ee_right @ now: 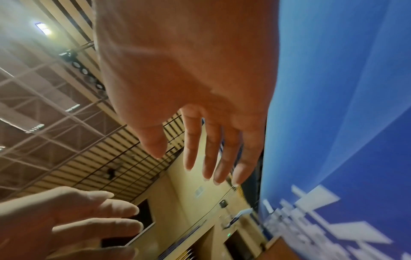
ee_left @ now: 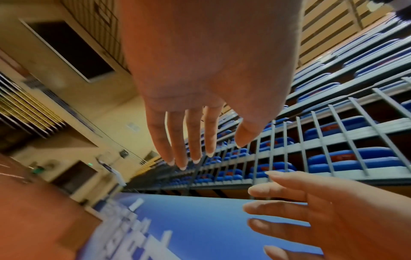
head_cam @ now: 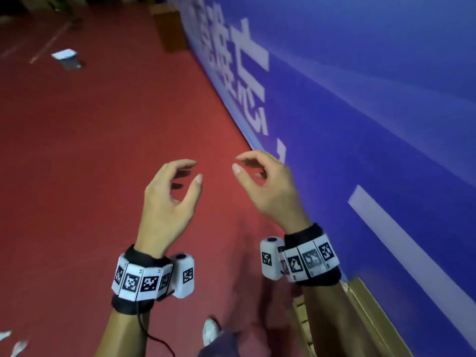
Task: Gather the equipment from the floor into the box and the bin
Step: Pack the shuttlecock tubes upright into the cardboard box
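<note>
Both hands are raised over the red floor (head_cam: 77,150) and hold nothing. My left hand (head_cam: 192,171) has loosely curled fingers, and its palm and fingers (ee_left: 177,140) fill the left wrist view. My right hand (head_cam: 244,163) hovers beside it, close to the blue barrier, with relaxed fingers (ee_right: 209,149). A flat white and grey item (head_cam: 65,57) lies on the floor far ahead on the left. A cardboard box (head_cam: 168,27) stands by the barrier further ahead. Another cardboard box (head_cam: 342,318) sits at my lower right against the barrier.
A blue barrier (head_cam: 360,99) with white characters runs along the right side. White scraps (head_cam: 13,343) lie at the bottom left. My shoe (head_cam: 210,331) shows below the hands. Blue stadium seats behind railings (ee_left: 333,140) rise beyond the barrier.
</note>
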Demonstrator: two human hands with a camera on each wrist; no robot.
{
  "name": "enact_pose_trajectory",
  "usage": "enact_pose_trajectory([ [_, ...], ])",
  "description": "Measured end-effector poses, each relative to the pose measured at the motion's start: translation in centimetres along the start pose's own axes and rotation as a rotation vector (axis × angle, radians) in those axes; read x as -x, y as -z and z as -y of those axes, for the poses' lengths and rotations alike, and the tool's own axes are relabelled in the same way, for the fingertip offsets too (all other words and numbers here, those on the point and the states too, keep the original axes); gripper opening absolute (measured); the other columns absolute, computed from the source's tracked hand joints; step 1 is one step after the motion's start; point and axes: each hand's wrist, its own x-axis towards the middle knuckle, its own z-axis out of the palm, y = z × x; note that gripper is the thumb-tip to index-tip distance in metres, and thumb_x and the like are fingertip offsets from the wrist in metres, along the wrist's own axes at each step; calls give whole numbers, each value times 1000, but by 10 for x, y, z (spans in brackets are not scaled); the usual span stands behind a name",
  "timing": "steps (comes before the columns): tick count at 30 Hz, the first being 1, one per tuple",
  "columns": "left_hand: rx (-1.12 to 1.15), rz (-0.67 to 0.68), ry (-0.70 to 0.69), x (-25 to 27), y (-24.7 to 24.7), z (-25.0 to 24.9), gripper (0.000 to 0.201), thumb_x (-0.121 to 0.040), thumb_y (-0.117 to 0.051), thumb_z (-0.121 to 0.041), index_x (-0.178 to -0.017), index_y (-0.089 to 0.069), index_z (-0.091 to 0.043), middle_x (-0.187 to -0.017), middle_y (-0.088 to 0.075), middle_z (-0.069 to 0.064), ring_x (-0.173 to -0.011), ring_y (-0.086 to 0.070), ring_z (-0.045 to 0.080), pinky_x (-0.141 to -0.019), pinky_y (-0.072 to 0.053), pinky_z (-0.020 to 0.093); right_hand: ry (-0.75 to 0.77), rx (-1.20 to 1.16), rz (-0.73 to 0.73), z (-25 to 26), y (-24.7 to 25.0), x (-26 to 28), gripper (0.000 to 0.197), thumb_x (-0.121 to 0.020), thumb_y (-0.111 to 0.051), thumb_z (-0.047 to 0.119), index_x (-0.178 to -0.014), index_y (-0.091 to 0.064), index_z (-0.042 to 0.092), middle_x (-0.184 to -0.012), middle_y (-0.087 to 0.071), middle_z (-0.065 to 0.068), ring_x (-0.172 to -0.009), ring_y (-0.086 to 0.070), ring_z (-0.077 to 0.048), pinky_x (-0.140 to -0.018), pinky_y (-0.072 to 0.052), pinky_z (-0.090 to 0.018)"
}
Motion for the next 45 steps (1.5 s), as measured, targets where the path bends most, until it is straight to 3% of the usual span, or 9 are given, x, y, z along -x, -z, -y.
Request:
enact_pose_trajectory([
  [9,-229,-284,208,17,205,123,22,-99,-67,-25,-121,-67,-21,-119,-68,-11,-112,-67,9,-92,-58,43,174,-131,344,75,-253,-55,17,-96,-69,37,-112,-71,30,-113,-68,17,-115,-62,-3,-97,-54,-31],
  [16,-440,-447,373,49,343,195,26,-99,-65,-32,-124,-64,-24,-121,-66,-14,-112,-64,4,-93,-57,38,290,-203,632,131,-430,-64,20,-96,-68,42,-113,-68,32,-114,-65,20,-115,-60,-3,-99,-52,-32],
  [23,-537,-633,609,102,411,261,27,-97,-66,-32,-124,-64,-25,-121,-66,-14,-111,-63,1,-92,-56,35,370,-226,920,142,-574,-60,27,-94,-67,47,-118,-65,35,-115,-62,21,-114,-59,-3,-99,-51,-34],
  [27,-574,-688,709,106,437,308,26,-96,-66,-30,-122,-63,-27,-120,-65,-18,-112,-64,4,-94,-55,38,388,-274,1037,139,-655,-74,28,-93,-69,45,-119,-64,35,-115,-62,20,-113,-59,-1,-98,-52,-30],
  [30,-602,-714,763,86,463,347,25,-97,-64,-32,-122,-62,-30,-121,-66,-16,-114,-65,7,-96,-54,40,420,-313,1109,144,-721,-102,32,-92,-71,44,-121,-62,36,-116,-62,21,-115,-59,-1,-99,-51,-31],
  [35,-703,-784,841,28,519,404,30,-96,-65,-36,-125,-62,-28,-120,-66,-17,-110,-63,-2,-92,-54,29,478,-342,1214,177,-827,-161,35,-92,-72,43,-124,-60,37,-120,-61,18,-116,-57,2,-102,-49,-27],
  [40,-770,-839,915,-10,568,444,28,-97,-65,-35,-125,-60,-31,-115,-64,-19,-111,-61,-2,-90,-52,27,497,-385,1279,204,-915,-198,34,-92,-72,42,-124,-60,37,-121,-61,18,-117,-58,0,-102,-50,-30],
  [45,-769,-907,1003,-21,613,486,21,-97,-63,-36,-118,-61,-32,-112,-62,-26,-109,-58,-10,-79,-42,7,476,-414,1354,210,-1000,-203,33,-92,-74,38,-122,-60,37,-122,-62,19,-118,-58,2,-102,-50,-31],
])
